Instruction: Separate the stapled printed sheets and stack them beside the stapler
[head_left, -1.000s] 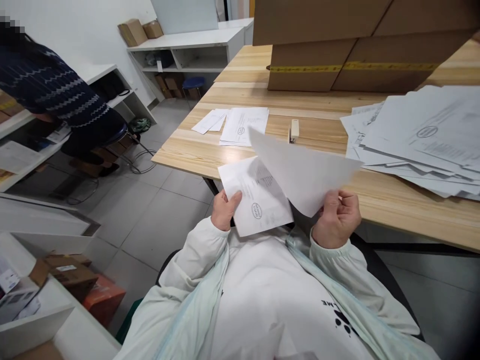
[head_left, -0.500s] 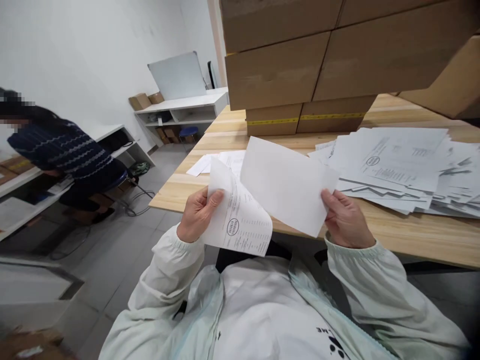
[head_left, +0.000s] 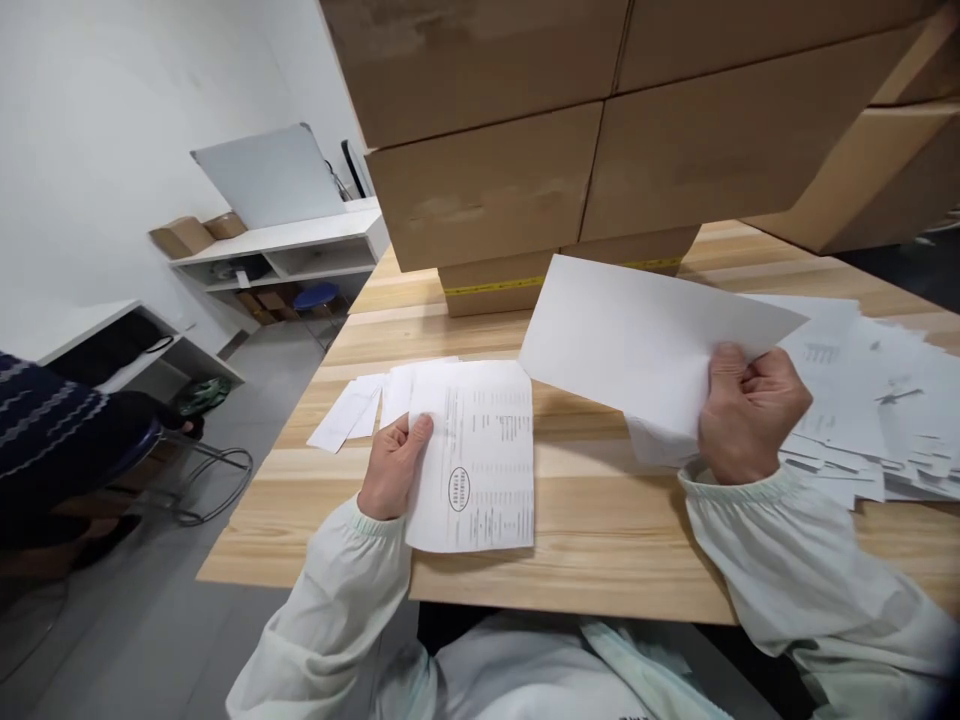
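Left hand (head_left: 391,468) gripping printed, stamped white sheet (head_left: 480,460) on pale wooden table (head_left: 600,540); right hand (head_left: 746,412) clutching blank white sheet (head_left: 637,340).

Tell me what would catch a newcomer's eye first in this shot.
Probably the blank white sheet that the right hand grips up above the wooden table, with the stacked cardboard boxes looming behind it. Next, the printed, stamped sheet the left hand holds on the table, and the loose paper pile at right.
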